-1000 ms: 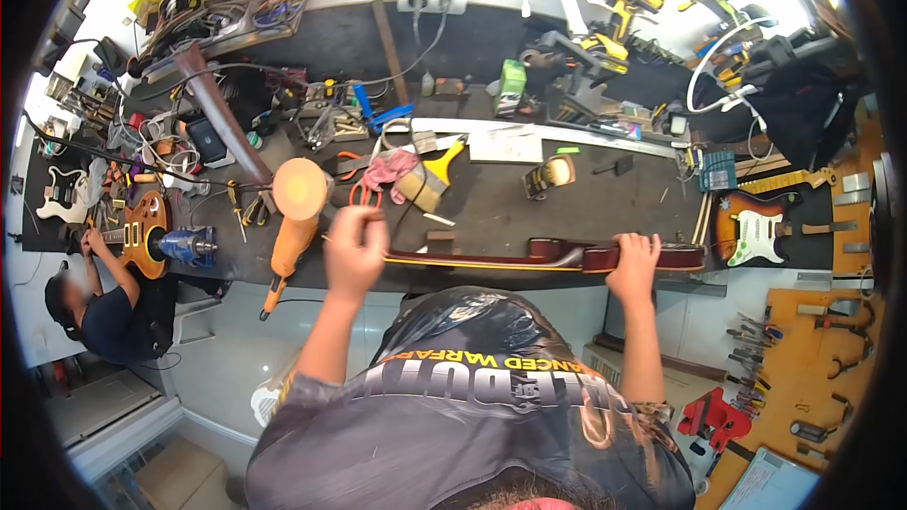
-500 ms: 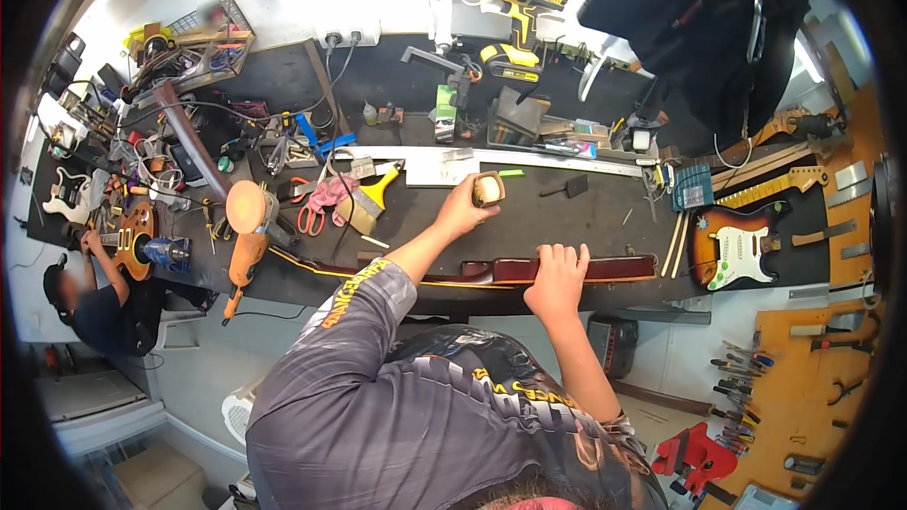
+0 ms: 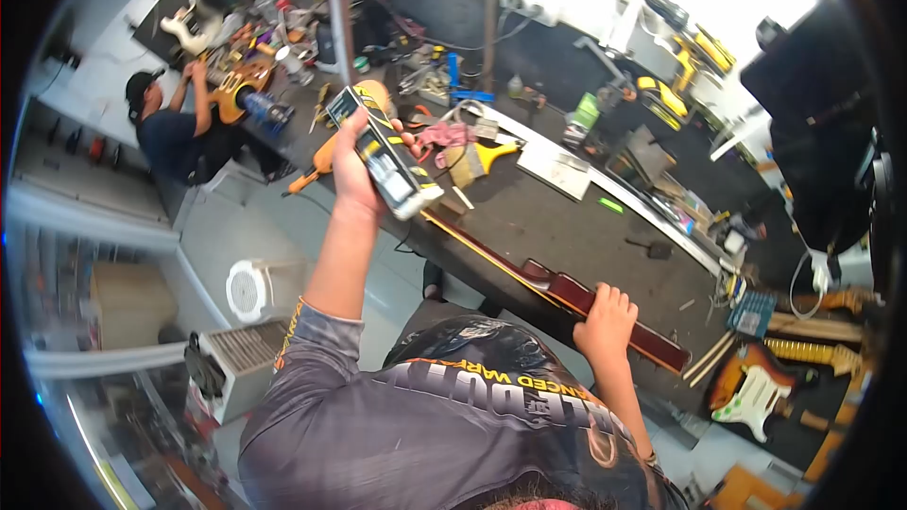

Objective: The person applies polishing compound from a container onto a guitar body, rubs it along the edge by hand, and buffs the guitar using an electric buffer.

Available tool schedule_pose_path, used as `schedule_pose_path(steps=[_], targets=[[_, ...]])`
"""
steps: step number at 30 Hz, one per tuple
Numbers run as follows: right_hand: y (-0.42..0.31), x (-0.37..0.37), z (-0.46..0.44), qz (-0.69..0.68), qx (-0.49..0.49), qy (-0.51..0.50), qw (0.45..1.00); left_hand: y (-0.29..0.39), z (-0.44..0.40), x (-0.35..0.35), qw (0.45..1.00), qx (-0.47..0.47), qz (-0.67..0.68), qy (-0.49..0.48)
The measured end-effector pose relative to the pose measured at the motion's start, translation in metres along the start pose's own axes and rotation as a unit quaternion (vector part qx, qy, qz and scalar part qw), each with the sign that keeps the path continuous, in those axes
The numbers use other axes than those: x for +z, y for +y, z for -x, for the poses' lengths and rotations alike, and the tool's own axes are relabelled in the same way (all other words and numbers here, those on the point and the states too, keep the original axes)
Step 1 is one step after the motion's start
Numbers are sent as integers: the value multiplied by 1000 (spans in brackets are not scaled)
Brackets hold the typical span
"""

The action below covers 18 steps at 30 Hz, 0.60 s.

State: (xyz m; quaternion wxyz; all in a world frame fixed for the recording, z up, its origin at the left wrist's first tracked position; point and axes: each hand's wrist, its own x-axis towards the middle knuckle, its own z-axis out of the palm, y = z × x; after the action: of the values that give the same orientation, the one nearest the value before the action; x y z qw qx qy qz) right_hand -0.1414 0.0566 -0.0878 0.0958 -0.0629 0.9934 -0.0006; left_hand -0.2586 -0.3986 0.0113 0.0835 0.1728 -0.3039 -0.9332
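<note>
My left hand (image 3: 353,162) is wrapped round a black, white and yellow box (image 3: 385,156), raised over the left part of the bench. It partly covers the orange power tool (image 3: 323,157). My right hand (image 3: 607,321) rests over the dark red guitar body (image 3: 652,344), which lies on its side along the bench's front edge, its neck (image 3: 487,254) pointing left. The fingers of that hand lie close together on the wood. Beyond the box are a pink cloth (image 3: 444,136) and a yellow-handled brush (image 3: 491,157).
A co-worker (image 3: 170,127) sits at the far left beside a yellow-brown guitar (image 3: 230,97). A sunburst guitar (image 3: 746,387) lies at the right. Drills (image 3: 682,76), a white board (image 3: 556,172) and tools line the bench's back. A stool-like white fan (image 3: 248,288) stands below left.
My left hand has moved from the bench's middle to the left with the box, now lifted and turned. The view has rotated and shifted left. My right hand stays on the guitar.
</note>
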Motion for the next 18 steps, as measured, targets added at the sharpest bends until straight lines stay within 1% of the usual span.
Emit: schedule_pose_path(steps=[1,3,4,5,7,9,10,11,12,13,15,18], targets=[[1,-3,0,-3,-6,-6,1000,21,-1,-17,1000,-23,0,-4],[3,-6,-5,-3,-8,-7,1000,53,3,-47,997,60,-52,2],[4,-6,-8,-3,-9,-9,1000,68,11,-54,995,49,-77,39],[4,-6,-7,-3,-9,-11,1000,75,5,-78,990,76,-94,73],[5,-9,-11,0,-12,-9,1000,56,17,-142,970,62,-216,98],[1,-10,-11,-11,-26,2,1000,12,59,-208,967,-91,-200,125],[0,-9,-10,-9,-27,-3,1000,-15,86,-222,956,-121,-191,186],[3,-10,-6,-4,-27,-10,1000,-45,111,-256,938,-171,-195,231],[5,-10,-8,-7,-28,-20,999,-71,133,-277,912,-142,-288,257],[4,-10,-10,-9,-28,-17,999,-78,153,-271,884,-167,-343,270],[5,-12,-10,-9,-31,-18,999,-83,169,-281,883,-194,-340,258],[5,-16,-15,-11,-32,-35,999,-67,166,-274,893,-139,-338,264]])
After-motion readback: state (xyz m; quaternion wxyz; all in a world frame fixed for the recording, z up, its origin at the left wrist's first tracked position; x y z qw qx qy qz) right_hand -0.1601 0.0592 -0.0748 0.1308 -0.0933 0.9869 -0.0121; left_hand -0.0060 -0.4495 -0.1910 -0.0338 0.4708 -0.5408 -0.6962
